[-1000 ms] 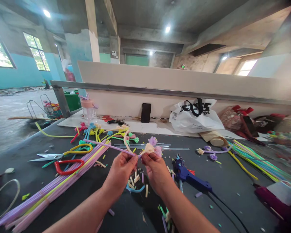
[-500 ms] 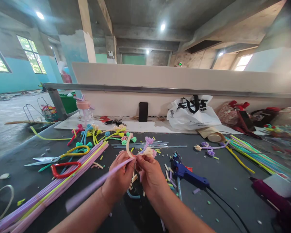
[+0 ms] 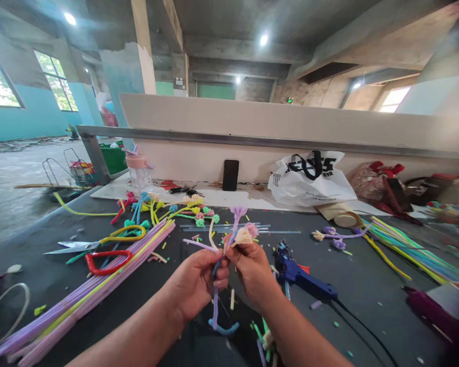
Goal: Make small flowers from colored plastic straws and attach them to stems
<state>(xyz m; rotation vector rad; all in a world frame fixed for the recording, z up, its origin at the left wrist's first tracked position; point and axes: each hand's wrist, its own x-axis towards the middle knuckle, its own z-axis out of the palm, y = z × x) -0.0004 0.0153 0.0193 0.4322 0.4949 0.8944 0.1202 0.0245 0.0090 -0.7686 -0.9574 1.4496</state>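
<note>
**Both hands closed on a pipe-cleaner flower bunch above the dark work table**

The left hand [image 3: 199, 278] was curled shut around the stems of a small pipe-cleaner flower bunch [image 3: 239, 232], with a lilac stem hanging below the fist and ending in a blue curl. The right hand [image 3: 254, 270] pinched the same bunch just under its cream and pink heads, thumb and fingers pressed together. The 2 hands touched each other at the middle of the view, held above the table [image 3: 367, 285] rather than resting on it. A purple looped head stood upright at the top of the bunch, and a loose lilac end stuck out toward 9 o'clock.

At 3 o'clock of the right hand lay a blue glue gun [image 3: 304, 275], its black cord running toward 5 o'clock. At 9 o'clock of the left hand lay a long sheaf of lilac and yellow pipe cleaners [image 3: 99, 285], with red-handled scissors [image 3: 103, 260] and yellow-handled scissors [image 3: 99, 240] just beside it. Finished flowers [image 3: 168, 209] lay scattered at 11 o'clock. At 12 o'clock a black phone [image 3: 230, 175] leaned against the partition, and a white plastic bag [image 3: 309, 178] sat at 1 o'clock.
</note>
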